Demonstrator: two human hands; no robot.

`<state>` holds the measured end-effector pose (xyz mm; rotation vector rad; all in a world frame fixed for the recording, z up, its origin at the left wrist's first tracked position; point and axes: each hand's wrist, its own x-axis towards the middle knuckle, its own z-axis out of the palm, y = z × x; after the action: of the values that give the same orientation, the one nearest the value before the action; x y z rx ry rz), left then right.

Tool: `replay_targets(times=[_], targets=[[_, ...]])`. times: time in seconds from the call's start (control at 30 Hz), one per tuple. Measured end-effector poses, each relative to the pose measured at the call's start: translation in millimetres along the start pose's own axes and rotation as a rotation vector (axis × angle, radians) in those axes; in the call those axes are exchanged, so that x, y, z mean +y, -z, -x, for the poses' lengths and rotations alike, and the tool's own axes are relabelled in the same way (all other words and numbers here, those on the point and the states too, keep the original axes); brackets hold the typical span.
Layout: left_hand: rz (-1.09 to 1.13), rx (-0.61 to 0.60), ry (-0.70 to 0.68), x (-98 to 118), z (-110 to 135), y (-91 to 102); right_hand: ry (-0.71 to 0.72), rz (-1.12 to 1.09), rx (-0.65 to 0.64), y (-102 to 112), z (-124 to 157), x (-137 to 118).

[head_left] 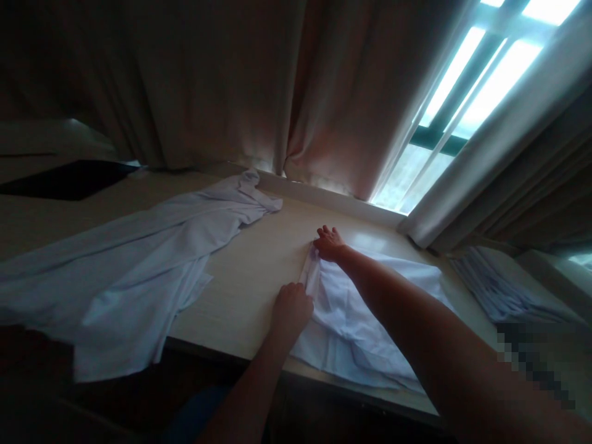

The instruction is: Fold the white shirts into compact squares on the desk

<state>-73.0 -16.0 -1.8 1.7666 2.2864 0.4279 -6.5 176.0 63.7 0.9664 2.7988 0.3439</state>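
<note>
A white garment [370, 314] lies partly folded on the pale table [259, 271] in front of me. My left hand [291, 307] is closed on the near part of its left folded edge. My right hand [329, 242] rests further back on the same edge, fingers pressed down on the cloth and partly curled. Both arms reach in from the lower right.
A second white garment [129, 271] is spread loosely over the left half of the table and hangs over its front edge. A stack of folded white cloth [499, 290] sits at the right. Brown curtains [231, 80] and a bright window [467, 74] are behind. A dark flat object [69, 179] lies far left.
</note>
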Motion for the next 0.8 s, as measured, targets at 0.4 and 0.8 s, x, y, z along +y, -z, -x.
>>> replay_targets(times=[0.4, 0.8], targets=[[0.048, 0.02, 0.055, -2, -1, 3.7, -0.127, -0.089, 0.064, -14, 1, -2], [0.066, 0.029, 0.084, -1, -5, 3.9, 0.052, 0.01, 0.08, -10, 8, -11]])
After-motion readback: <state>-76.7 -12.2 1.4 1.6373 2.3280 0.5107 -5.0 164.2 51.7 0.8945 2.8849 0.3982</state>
